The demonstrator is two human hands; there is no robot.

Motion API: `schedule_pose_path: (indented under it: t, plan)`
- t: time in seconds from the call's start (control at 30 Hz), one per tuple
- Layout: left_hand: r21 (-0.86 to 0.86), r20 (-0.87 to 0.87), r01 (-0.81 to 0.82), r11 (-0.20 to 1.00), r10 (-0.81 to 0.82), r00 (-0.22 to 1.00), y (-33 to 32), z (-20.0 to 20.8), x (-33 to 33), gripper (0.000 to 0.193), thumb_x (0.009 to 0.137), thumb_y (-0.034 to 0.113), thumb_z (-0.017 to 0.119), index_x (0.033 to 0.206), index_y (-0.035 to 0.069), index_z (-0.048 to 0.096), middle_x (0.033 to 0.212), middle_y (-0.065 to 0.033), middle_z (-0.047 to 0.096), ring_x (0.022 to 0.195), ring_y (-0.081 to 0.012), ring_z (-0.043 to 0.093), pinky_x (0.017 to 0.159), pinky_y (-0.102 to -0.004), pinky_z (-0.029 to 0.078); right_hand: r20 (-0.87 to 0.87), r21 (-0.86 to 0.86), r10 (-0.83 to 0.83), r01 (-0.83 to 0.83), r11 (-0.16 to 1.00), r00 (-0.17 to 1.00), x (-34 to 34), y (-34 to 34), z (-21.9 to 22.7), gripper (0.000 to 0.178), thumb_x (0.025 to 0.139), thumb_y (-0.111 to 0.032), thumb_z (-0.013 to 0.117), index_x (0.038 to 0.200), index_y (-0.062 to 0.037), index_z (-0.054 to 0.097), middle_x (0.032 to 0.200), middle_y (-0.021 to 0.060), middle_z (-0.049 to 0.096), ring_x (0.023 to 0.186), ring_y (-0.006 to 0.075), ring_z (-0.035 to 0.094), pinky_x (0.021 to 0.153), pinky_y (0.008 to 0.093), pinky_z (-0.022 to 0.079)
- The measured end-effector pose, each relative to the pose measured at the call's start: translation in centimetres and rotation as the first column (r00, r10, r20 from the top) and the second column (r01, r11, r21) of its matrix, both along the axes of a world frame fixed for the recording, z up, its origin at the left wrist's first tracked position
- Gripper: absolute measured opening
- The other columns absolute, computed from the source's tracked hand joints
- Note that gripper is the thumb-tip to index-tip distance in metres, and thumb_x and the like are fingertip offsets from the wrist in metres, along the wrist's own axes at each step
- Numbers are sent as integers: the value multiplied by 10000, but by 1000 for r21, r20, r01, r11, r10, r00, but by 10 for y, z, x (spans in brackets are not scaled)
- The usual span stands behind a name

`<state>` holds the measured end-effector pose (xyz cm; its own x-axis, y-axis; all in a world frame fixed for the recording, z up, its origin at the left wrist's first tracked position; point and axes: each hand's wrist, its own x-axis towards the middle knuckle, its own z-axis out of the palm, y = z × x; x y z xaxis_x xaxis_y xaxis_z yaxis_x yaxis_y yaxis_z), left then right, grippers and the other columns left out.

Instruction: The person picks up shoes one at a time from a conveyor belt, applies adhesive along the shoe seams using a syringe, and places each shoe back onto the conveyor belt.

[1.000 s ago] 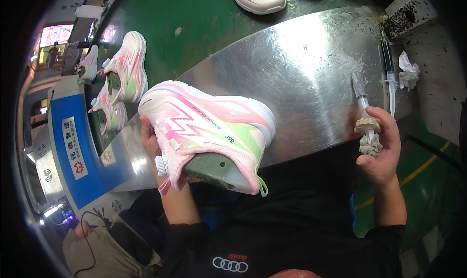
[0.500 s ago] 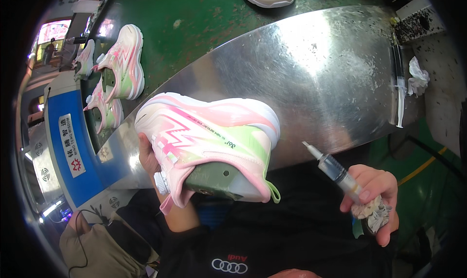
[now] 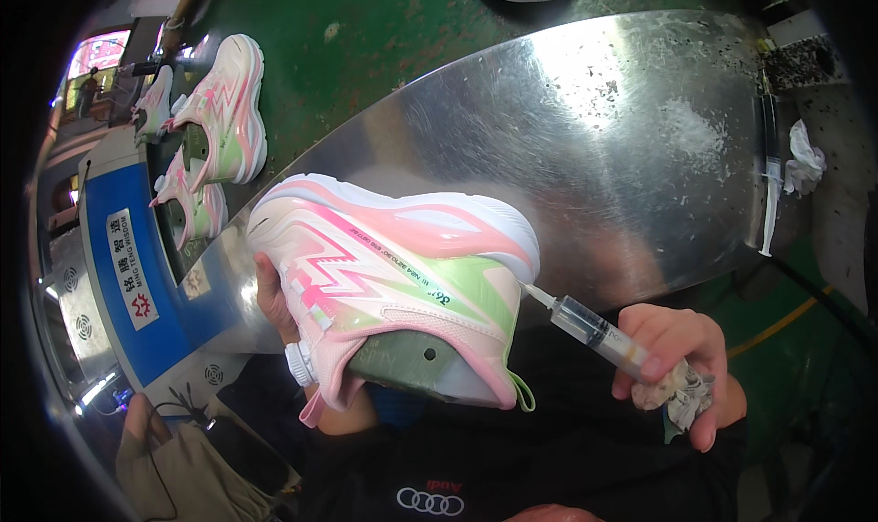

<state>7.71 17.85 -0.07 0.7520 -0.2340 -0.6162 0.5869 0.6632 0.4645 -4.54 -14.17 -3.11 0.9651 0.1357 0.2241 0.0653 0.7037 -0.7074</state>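
**Fingers on shoe and syringe**

Fingers (image 3: 271,295) of the left hand (image 3: 279,316) wrap under a pink-and-green shoe (image 3: 393,284), gripping it on its side above the metal surface (image 3: 631,129). Right hand (image 3: 681,367) fingers curl tight around a syringe (image 3: 590,325) and a crumpled rag (image 3: 677,394). Needle tip touches the shoe's heel. More shoes (image 3: 224,111) sit on the green belt (image 3: 384,37) to the left; a second syringe (image 3: 771,184) lies at the surface's right edge.

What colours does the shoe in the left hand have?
The shoe is pink and white with a pale green heel panel and a pink zigzag, seen in the head view.
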Motion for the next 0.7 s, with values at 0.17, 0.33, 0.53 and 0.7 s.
schedule_pose_path:
  t: [0.17,0.33,0.53,0.7]
  plan:
    - [9,-20,-18,1000,18,1000,5,2,-5,796,808,586,566,1340,34,353,1285,-223,460,1137,-377,491,963,-529,398,-49,34,31,-30,999,998,4,5,-4,660,621,-431,824,1037,38,616,864,128,671,685,162,539,601,280,340]
    - [-7,-16,-5,1000,5,1000,2,2,-3,797,808,585,562,1344,33,351,1290,-221,458,1150,-378,481,971,-531,388,-52,44,21,-19,999,998,1,4,-6,650,624,-420,826,1039,36,619,867,123,673,684,156,534,603,278,340]
    - [-17,-4,8,1000,-8,1000,1,0,0,798,809,583,558,1348,32,349,1295,-217,455,1166,-379,469,979,-534,377,-26,5,23,-23,1000,999,-1,1,-7,654,615,-428,829,1038,28,624,854,103,679,675,149,526,603,279,341]
    - [-21,0,28,999,-28,1000,3,1,2,799,810,582,554,1351,31,347,1300,-215,453,1179,-380,459,986,-537,367,-6,-16,19,-19,1000,1000,-4,2,-10,652,612,-438,828,1029,23,629,841,98,679,664,145,507,590,271,337]
